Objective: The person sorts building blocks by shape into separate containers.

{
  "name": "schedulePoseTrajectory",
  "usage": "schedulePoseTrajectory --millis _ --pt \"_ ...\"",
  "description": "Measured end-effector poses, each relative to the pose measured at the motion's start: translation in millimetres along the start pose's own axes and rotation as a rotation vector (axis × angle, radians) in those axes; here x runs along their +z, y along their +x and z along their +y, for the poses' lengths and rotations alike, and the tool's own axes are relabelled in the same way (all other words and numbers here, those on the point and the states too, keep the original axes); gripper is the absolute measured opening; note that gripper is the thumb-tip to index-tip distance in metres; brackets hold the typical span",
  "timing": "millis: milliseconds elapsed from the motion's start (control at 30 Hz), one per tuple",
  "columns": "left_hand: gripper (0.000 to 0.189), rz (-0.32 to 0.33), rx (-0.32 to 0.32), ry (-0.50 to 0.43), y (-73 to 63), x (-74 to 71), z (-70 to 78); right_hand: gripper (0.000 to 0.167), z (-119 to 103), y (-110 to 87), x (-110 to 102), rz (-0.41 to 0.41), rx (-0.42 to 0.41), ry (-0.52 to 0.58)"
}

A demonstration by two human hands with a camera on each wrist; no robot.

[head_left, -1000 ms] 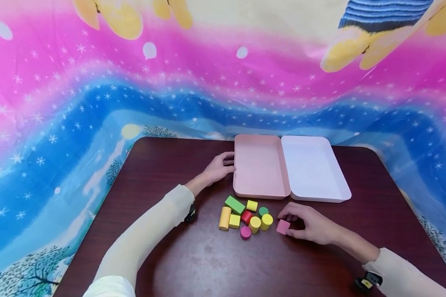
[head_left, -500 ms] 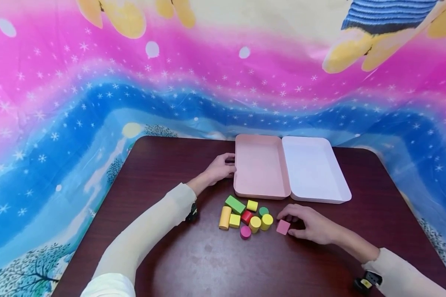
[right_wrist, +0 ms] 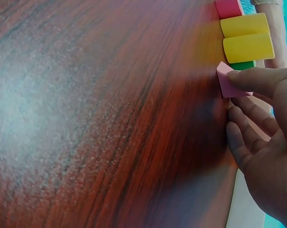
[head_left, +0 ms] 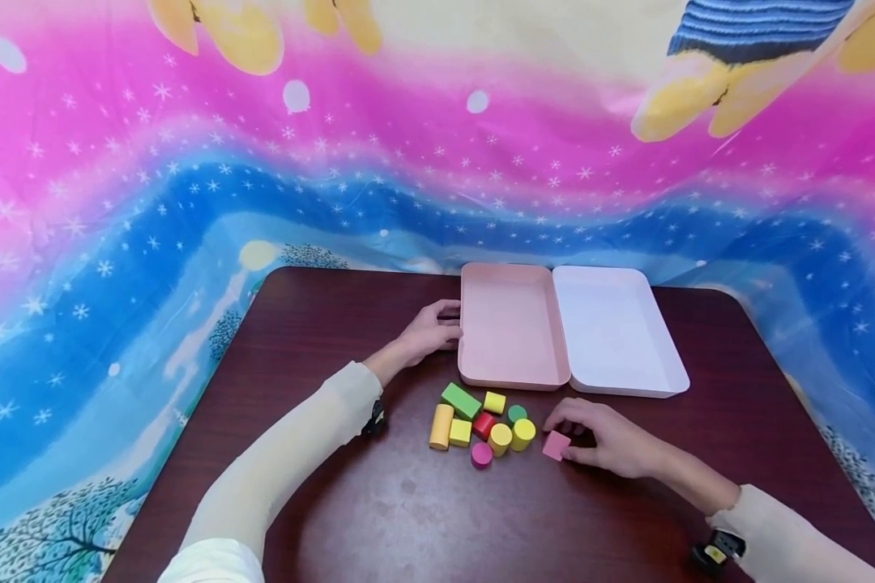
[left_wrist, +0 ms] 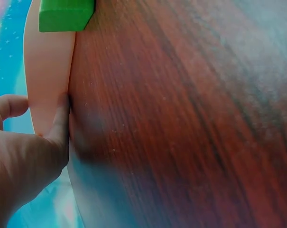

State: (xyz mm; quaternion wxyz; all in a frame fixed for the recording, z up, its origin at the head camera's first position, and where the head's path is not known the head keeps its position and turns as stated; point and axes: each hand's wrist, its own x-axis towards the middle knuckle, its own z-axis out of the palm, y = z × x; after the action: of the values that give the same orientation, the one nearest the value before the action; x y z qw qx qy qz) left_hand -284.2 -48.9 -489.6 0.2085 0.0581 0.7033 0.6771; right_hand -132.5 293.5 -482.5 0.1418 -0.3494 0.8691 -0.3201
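Observation:
My right hand (head_left: 612,439) pinches a pink cube (head_left: 556,445) on the table, right of the block cluster. In the right wrist view the thumb lies on the pink cube (right_wrist: 231,84), with other fingers partly hidden behind it. My left hand (head_left: 426,334) rests at the left side of a pink tray (head_left: 514,380). In the left wrist view its straight thumb lies along the pink tray's outer wall (left_wrist: 49,61), and another finger is at the rim. Nearest the right hand are a yellow cylinder (head_left: 523,435) and a green cylinder (head_left: 516,414).
A white tray (head_left: 627,387) adjoins the pink tray on the right. Left of the pink cube lie a green rectangular block (head_left: 460,402), an orange cylinder (head_left: 441,427), yellow cubes (head_left: 460,433), a red block (head_left: 484,425) and a magenta cylinder (head_left: 481,455). A patterned cloth (head_left: 408,194) hangs behind the table.
The right thumb stood slightly off the pink cube half a second ago and now touches it. The left hand stays at the pink tray's side.

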Motion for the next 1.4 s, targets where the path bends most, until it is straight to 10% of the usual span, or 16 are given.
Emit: schedulePoseTrajectory --millis 1400 --pt "0.065 -0.016 -0.008 -0.016 3.1 -2.9 -3.7 0.033 1.1 6.0 4.6 0.093 0.029 0.005"
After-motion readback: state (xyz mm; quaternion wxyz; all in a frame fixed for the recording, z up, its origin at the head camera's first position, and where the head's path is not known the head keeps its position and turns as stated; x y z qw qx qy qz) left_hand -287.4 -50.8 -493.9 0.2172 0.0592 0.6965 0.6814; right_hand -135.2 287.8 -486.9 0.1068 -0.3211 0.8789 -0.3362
